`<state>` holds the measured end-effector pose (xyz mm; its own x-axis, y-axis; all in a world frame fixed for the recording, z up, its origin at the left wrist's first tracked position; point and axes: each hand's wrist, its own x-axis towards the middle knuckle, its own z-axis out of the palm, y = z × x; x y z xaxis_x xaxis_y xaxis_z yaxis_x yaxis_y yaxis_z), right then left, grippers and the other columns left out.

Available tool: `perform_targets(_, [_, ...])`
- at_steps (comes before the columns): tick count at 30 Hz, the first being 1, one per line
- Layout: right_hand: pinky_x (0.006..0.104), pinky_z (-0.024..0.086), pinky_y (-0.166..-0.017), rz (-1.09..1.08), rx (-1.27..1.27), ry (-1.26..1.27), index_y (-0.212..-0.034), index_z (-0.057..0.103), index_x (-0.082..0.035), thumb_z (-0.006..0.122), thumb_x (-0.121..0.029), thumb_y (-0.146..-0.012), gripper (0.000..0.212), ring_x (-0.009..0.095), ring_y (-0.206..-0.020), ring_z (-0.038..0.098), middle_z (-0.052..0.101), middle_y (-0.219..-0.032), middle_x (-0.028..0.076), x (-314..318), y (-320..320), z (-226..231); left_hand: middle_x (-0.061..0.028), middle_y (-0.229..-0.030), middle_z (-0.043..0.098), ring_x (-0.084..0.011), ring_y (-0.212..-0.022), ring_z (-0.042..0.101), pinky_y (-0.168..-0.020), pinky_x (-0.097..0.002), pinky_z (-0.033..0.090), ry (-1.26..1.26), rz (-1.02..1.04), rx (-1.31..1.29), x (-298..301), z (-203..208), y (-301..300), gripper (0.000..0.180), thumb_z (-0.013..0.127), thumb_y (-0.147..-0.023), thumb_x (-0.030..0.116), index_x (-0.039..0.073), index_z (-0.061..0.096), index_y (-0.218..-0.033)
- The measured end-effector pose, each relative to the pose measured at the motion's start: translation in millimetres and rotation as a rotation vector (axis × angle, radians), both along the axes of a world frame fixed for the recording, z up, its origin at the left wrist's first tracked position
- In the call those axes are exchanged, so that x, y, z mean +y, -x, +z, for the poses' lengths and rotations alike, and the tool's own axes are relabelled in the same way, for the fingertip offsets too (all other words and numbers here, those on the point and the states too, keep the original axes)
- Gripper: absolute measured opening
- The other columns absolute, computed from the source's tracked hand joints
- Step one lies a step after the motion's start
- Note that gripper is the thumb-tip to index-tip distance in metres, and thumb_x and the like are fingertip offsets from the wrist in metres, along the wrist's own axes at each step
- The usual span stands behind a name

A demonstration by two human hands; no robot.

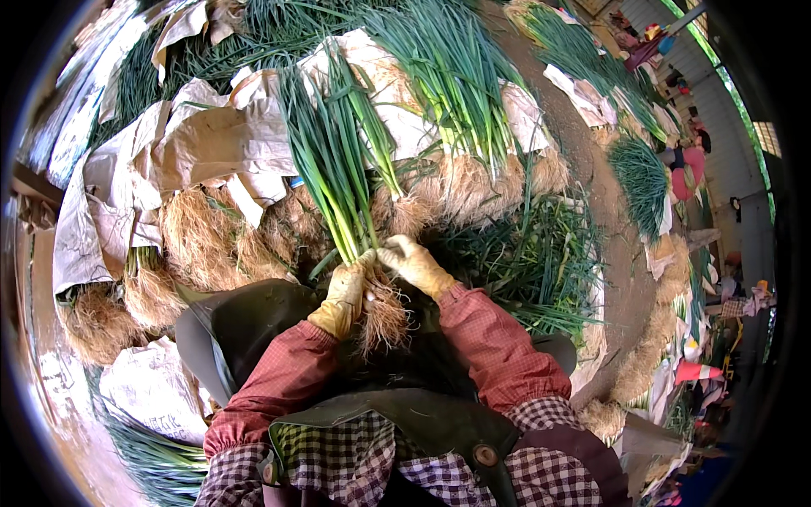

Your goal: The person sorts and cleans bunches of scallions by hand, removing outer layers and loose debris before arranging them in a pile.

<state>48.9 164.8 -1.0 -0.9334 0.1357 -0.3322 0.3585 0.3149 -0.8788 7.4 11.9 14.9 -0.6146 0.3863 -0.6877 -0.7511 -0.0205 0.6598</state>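
Observation:
My left hand [340, 300], in a yellow glove, is wrapped round the base of a bunch of green onions [331, 182]. Its long green leaves point away from me, and the tangled tan roots [384, 317] hang toward my lap. Just right of the stems is my right hand [416, 265], also gloved, with fingers curled in a pinch against the bunch's lower end. What lies between those fingertips is too small to tell. Beyond my hands, a smaller green onion bunch [376, 139] lies with its roots toward me, beside a larger pile of green onions [452, 84].
Loose green leaves [541, 262] are heaped to the right of my hands. Pale sacking [224, 139] covers more rooted bunches [198, 228] at left. A white sack [156, 384] lies at lower left. Along the right run a dirt path [629, 313] and more onion rows, with people farther off.

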Motion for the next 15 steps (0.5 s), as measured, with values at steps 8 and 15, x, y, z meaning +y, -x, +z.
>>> perform_targets(8, [0.0329,0.048,-0.068,0.039,0.28,-0.366,-0.092,0.06,-0.001,0.056,-0.009,-0.077,0.018,0.027,-0.077,0.061,0.062,-0.086,0.017,-15.3,-4.4,-11.2,-0.0014,-0.054,0.051,-0.0087,-0.033,0.038,-0.029,-0.0203,0.028,-0.068,0.112,-0.017,8.7,5.8,11.2,0.029,0.058,-0.083,0.027,0.008,0.053,-0.062])
perform_targets(15, [0.0194,0.039,-0.048,-0.025,0.006,0.251,-0.093,0.059,-0.004,0.055,-0.028,-0.086,0.026,0.006,-0.054,0.046,0.057,-0.068,-0.001,-2.9,21.1,-11.2,-0.0061,-0.053,0.053,-0.013,-0.034,0.044,-0.029,-0.0236,0.034,-0.027,0.077,-0.029,5.2,-9.3,10.4,0.019,0.058,-0.077,0.017,0.002,0.057,-0.065])
